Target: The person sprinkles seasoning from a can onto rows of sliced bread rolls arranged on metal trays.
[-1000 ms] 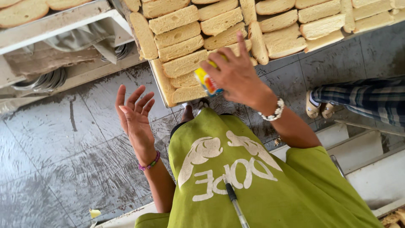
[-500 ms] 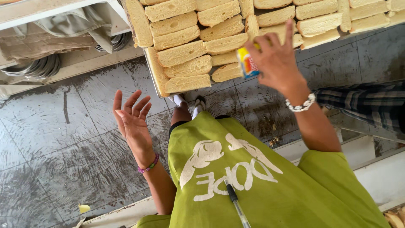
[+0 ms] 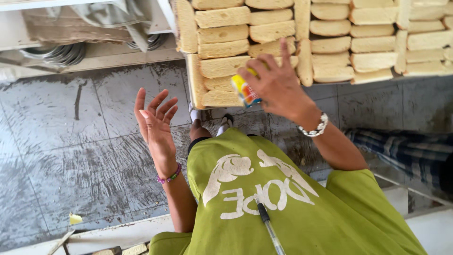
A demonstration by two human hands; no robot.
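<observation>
1. Your right hand reaches out over a tray packed with pale rusk slices. Its fingers are closed around a small yellow, red and blue packet, which sits at the tray's near edge, touching the slices there.
2. A white beaded bracelet circles that wrist, just below the tray.
3. Your left hand is raised well to the left of the tray, palm open, fingers spread and released, holding nothing. A purple beaded bracelet sits on its wrist.
4. Below the tray is your green shirt with a white print; a pen is clipped at its front.
5. Under the tray lies a scuffed grey tiled floor, with a small yellow scrap far to the lower left of the tray.
6. To the right, below the tray, is another person's checked sleeve.
</observation>
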